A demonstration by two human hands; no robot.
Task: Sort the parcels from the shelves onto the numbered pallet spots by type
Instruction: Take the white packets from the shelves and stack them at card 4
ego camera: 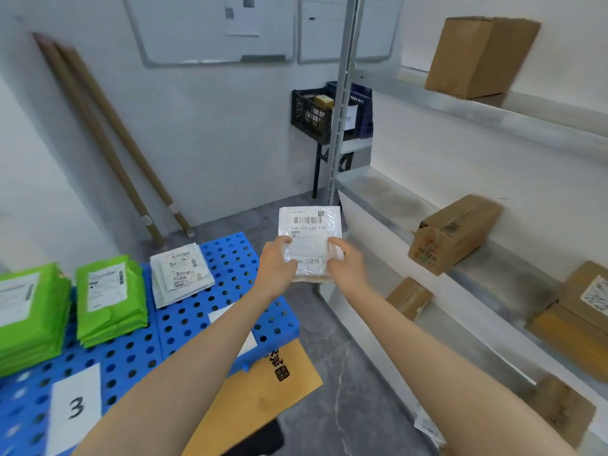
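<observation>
Two whiteboards [184,31] hang on the wall, long brown tubes [108,133] lean against it, and a black crate [307,115] sits beside a blue crate [363,106]. A brown envelope [263,390] lies on the floor.

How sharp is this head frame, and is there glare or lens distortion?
Head view: held white parcel is sharp, barcode visible; middle-shelf cardboard box and blue pallet at lower left are smeared; wide-angle bows the shelf post; lighting soft, no strong glare.
</observation>
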